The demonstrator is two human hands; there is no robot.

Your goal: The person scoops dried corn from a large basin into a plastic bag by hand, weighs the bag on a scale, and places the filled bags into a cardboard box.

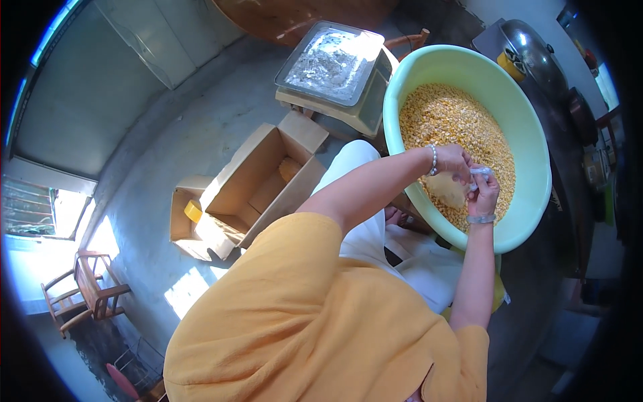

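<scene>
Both my hands are over a large pale green plastic basin (535,211) holding a heap of loose yellow corn kernels (447,110). A clear plastic bag (447,190) rests low against the kernels, its contents blurred and partly hidden. My right hand (485,195), with a bangle at the wrist, grips the gathered neck of the bag. Coming in from the left, my left hand (452,160) wears a beaded bracelet and pinches the same bunched plastic, the fingertips of both hands close together.
Beyond my knee, a bench scale (329,63) with a worn metal pan stands against the basin's left side. Open cardboard boxes (261,176) sit on the concrete floor, one with a yellow round item (193,211). A lidded wok (527,45) is at the right, a wooden chair (88,286) far left.
</scene>
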